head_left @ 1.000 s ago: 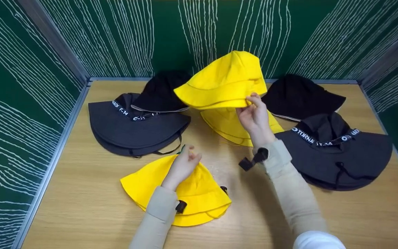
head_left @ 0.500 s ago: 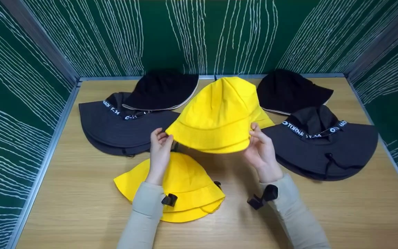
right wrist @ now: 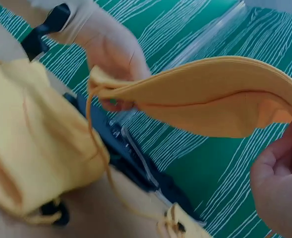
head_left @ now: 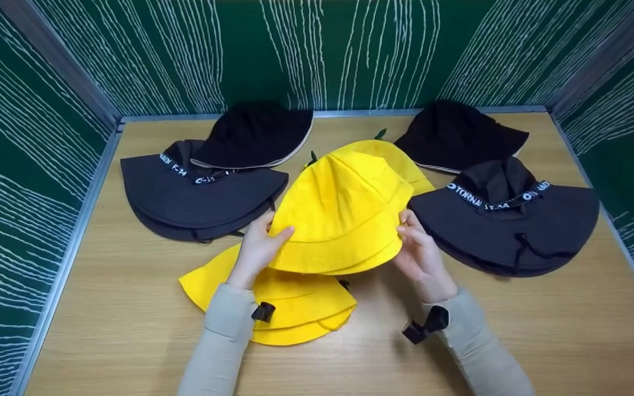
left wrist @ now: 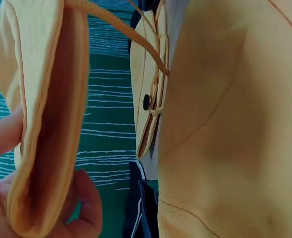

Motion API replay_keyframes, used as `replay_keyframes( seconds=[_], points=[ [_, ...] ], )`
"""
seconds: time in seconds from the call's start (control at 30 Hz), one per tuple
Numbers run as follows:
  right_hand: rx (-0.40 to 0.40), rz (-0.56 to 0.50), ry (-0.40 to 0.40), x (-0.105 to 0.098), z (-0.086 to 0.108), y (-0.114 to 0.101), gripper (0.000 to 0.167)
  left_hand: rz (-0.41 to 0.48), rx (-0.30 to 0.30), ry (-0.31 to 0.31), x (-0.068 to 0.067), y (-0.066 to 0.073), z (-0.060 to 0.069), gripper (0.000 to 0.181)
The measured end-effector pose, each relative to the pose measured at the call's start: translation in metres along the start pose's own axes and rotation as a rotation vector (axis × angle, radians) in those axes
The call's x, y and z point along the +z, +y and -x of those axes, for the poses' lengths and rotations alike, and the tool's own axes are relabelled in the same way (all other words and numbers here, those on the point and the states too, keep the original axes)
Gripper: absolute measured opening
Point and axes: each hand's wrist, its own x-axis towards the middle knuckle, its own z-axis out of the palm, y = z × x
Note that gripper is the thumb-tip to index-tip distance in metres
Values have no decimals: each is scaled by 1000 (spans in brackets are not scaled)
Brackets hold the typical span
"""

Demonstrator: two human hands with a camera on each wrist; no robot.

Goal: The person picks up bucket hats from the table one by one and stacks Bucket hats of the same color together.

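Both hands hold a yellow bucket hat [head_left: 344, 214] above the table in the head view. My left hand [head_left: 257, 247] grips its left edge, thumb on the outer face. My right hand [head_left: 421, 250] pinches the brim at the right. In the left wrist view the folded brim [left wrist: 51, 119] lies between thumb and fingers; the right wrist view shows the brim's underside [right wrist: 210, 109] spanning both hands. A second yellow hat [head_left: 306, 308] lies below, partly covered by the held one. Behind it, another yellow hat [head_left: 405, 159] is partly hidden.
On the wooden table [head_left: 102, 308], a dark grey brimmed hat [head_left: 201, 203] and a black hat [head_left: 256, 135] overlap at the left. Another grey hat [head_left: 504, 225] and black hat [head_left: 460, 135] lie at the right. Green panels [head_left: 273, 55] with white lines surround the table.
The held yellow hat has come down and toward the body from the back. My left hand has moved from above the front hat to the held hat's left edge and now grips it more fully.
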Motion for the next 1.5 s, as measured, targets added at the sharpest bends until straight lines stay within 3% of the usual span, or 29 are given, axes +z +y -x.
replay_keyframes(
  seconds=[0.1, 0.2, 0.37, 0.47, 0.57, 0.7, 0.8, 0.93, 1.0, 1.1, 1.17, 1.27, 1.4, 1.5],
  points=[
    [3, 106, 125, -6, 4, -1, 31, -23, 52, 53, -2, 5, 4, 20],
    [13, 183, 210, -12, 6, -2, 30, -100, 156, 101, -5, 16, 10, 16],
    [92, 319, 244, -21, 7, -3, 40, -348, 408, 191, -13, 35, 23, 17],
    [137, 435, 304, -22, 8, -6, 40, -449, 528, 230, -17, 46, 32, 17],
    [102, 519, 418, -20, 8, -11, 32, -509, 586, 234, -23, 55, 42, 17],
    [27, 693, 538, -13, 6, -20, 31, -558, 603, 203, -32, 64, 57, 19],
    [17, 953, 482, -7, 6, -24, 55, -576, 604, 177, -40, 67, 70, 17],
    [7, 1338, 249, -6, 8, -20, 83, -569, 602, 150, -50, 66, 87, 17],
    [23, 1433, 120, -7, 10, -16, 89, -558, 605, 146, -54, 64, 95, 19],
    [120, 1394, -23, -9, 12, -14, 91, -538, 596, 140, -59, 60, 103, 21],
    [180, 1325, -66, -10, 14, -14, 91, -522, 581, 137, -61, 57, 106, 21],
    [241, 1278, -122, -10, 17, -15, 75, -508, 551, 128, -63, 54, 108, 20],
    [221, 1351, -178, -7, 19, -14, 34, -503, 509, 119, -66, 48, 109, 20],
    [144, 1413, -151, -3, 20, -11, 19, -496, 476, 106, -67, 45, 110, 20]
  ],
)
